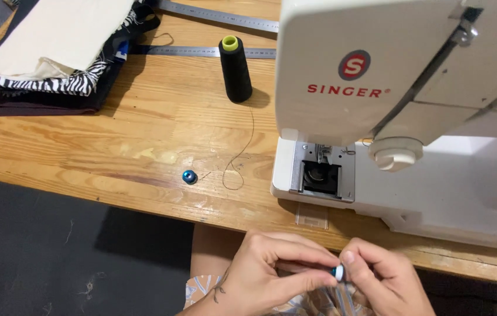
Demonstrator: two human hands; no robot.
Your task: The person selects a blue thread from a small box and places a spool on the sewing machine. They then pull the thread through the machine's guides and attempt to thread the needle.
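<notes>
Wooden tabletop (143, 129) fills the upper half of the frame, worn and pale, with dark floor (55, 257) showing below its near edge at lower left. Down at the bottom centre, both hands are working close together just off the table's edge: the left hand (266, 272) comes in from the lower left, fingers curled and pinched in toward the middle, and the right hand (380, 278) meets it from the right, thumb and forefinger closed on a small blue bobbin (338, 271) held between the two sets of fingertips. Whether the left fingers actually touch the bobbin is hard to tell; they sit right against it. Above the hands, the white sewing machine (412, 88) dominates the right side, its bobbin compartment (320, 175) open and dark beneath the needle, and a clear plastic cover plate (311, 215) lies on the table just in front of it. Left of the machine, a second blue bobbin (190, 177) rests alone on the wood, with a loose dark thread (238, 169) looping nearby, up toward a black thread cone (235, 70) with a yellow-green top. Two metal rulers (213, 51) lie behind the cone, and folded fabrics (55, 52) are stacked at upper left, cream on top of a zebra print.
</notes>
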